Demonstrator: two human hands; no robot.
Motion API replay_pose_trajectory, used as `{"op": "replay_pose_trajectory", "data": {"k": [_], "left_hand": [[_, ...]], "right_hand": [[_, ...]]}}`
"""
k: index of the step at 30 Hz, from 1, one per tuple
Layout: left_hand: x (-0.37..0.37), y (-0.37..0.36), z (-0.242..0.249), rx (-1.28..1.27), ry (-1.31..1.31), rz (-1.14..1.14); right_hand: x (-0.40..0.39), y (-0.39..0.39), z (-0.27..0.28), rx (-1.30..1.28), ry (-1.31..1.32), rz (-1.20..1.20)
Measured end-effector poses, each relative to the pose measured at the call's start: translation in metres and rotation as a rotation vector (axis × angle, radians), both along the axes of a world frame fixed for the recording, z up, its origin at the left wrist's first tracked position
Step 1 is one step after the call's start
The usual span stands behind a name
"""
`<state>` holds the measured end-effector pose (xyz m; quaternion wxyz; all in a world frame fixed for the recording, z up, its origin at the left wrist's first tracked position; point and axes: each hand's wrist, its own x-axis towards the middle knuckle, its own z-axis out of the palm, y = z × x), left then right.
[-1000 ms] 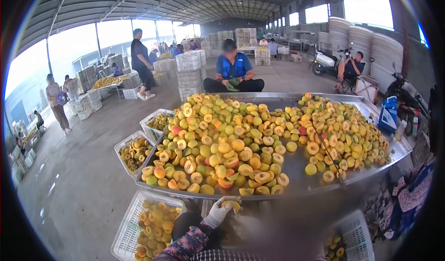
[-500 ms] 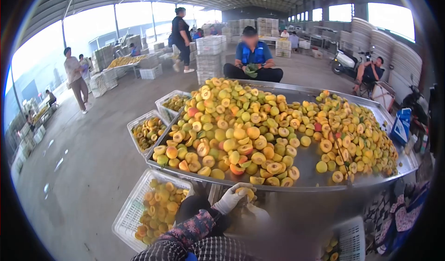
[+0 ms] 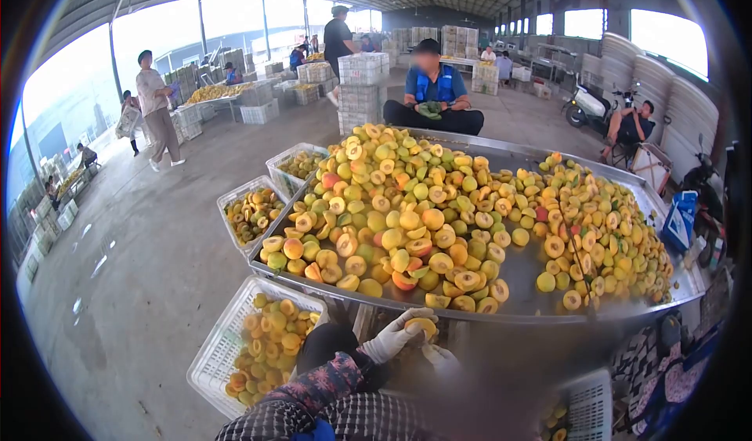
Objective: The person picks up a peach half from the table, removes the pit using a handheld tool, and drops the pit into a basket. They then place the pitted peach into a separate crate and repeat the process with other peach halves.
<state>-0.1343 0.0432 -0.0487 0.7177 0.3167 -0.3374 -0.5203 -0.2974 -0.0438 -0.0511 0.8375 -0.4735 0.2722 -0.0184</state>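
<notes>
My left hand (image 3: pixel 389 339), in a white glove, is closed on a yellow peach half (image 3: pixel 424 327) with its cut face showing. It is in front of the near edge of the metal table (image 3: pixel 526 269). My right hand (image 3: pixel 442 358), also gloved, is just below and right of that half, its fingers drawn together. A blur covers part of it, and whatever it may hold cannot be made out. A large heap of peach halves (image 3: pixel 407 214) lies on the table. Below left of the table, a white crate (image 3: pixel 213 355) contains more halves.
Two more crates of fruit (image 3: pixel 227 200) stand along the table's left side. Another white crate (image 3: pixel 591 410) is at lower right. Across the table sits a person in a blue vest (image 3: pixel 433 88). Stacked crates (image 3: pixel 361 88), a scooter (image 3: pixel 587 104) and other people are farther back.
My view has shifted slightly. The peach half in my left hand now shows its cut face more fully. Behind, the walking person at left has come nearer, and another has moved behind the stacked crates.
</notes>
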Motion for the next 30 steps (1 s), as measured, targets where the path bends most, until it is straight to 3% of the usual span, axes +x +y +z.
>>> {"op": "replay_pose_trajectory", "data": {"k": [3,6,9,12,16,21,24,30], "left_hand": [[-0.003,-0.003,-0.001,-0.009,-0.153,0.119],[-0.006,-0.004,-0.001,-0.008,-0.130,0.152],[-0.003,-0.003,-0.003,0.031,-0.073,0.105],[-0.002,-0.002,-0.009,-0.001,-0.054,0.067],[-0.005,-0.005,-0.015,0.001,-0.057,0.095],[-0.013,-0.007,-0.014,-0.025,-0.063,0.179],[-0.016,-0.005,-0.007,-0.009,0.032,0.143],[-0.020,-0.004,-0.004,0.033,0.043,0.156]], "right_hand": [[0.012,0.006,-0.018,-0.528,-0.293,-0.082],[0.013,0.006,-0.020,-0.742,-0.342,-0.105],[0.008,0.007,-0.009,-0.131,-0.080,-0.025],[-0.002,0.000,0.010,0.259,-0.083,0.158],[0.002,0.018,0.001,-0.110,-0.028,-0.058],[0.010,0.017,-0.034,-0.240,-0.191,-0.086],[0.003,0.012,-0.005,0.177,-0.085,0.028],[-0.001,0.009,0.000,0.276,-0.083,0.071]]}}
